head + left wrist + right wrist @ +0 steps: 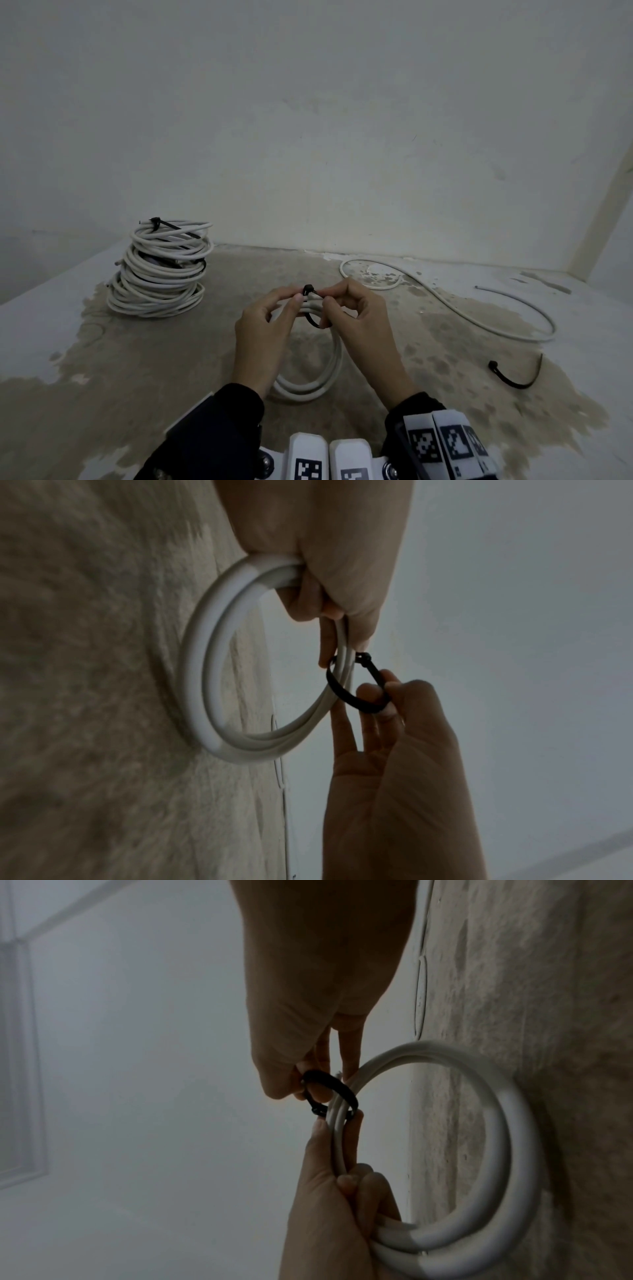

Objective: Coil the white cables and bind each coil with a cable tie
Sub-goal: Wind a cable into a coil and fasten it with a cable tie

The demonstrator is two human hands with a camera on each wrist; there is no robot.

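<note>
A small white cable coil (318, 387) stands upright on the stained surface, its lower edge touching down. My left hand (300, 296) grips the coil's top, with thumb and forefinger by the head of a black cable tie (310, 289). The tie is looped loosely round the coil strands (342, 693). My right hand (327, 298) pinches the tie's strap just right of the head. In the left wrist view the left hand (339, 631) wraps the coil (198, 669). In the right wrist view the right hand (308, 1085) holds the tie loop (339, 1088) against the coil (507, 1150).
A tall stack of bound white coils (161, 270) stands at the back left. A loose white cable (445, 301) snakes across the right side. A spare black cable tie (513, 377) lies at the right. A pale wall (342, 137) closes the back.
</note>
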